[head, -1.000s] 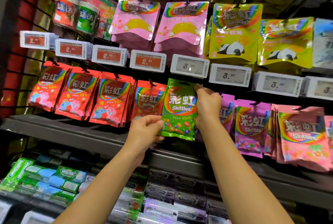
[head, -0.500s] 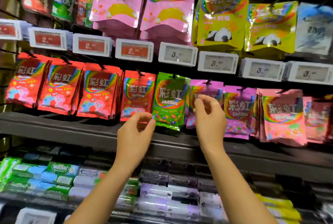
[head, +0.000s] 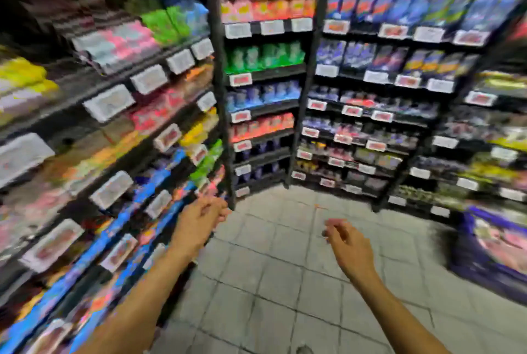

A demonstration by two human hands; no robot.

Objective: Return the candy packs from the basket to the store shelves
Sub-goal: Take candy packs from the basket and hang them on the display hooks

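Note:
The view is blurred by fast head motion. My left hand (head: 199,219) hangs in the air beside the left shelf rack (head: 119,114), fingers loosely curled, holding nothing. My right hand (head: 346,242) floats over the tiled floor, fingers loosely bent and empty. At the right edge sits a dark blue basket (head: 467,262) with pink and pale candy packs (head: 502,242) inside it. The green Skittles pack from earlier is out of view.
Dark shelf racks full of coloured packs and price tags stand on the left, ahead (head: 262,91) and at the right (head: 379,91). Grey floor tiles (head: 273,282) spread between them, below my arms.
Both hands let go of the green Skittles pack, which stayed hanging on its peg. My head then swung right, from the candy shelf to the aisle, and my hands dropped lower.

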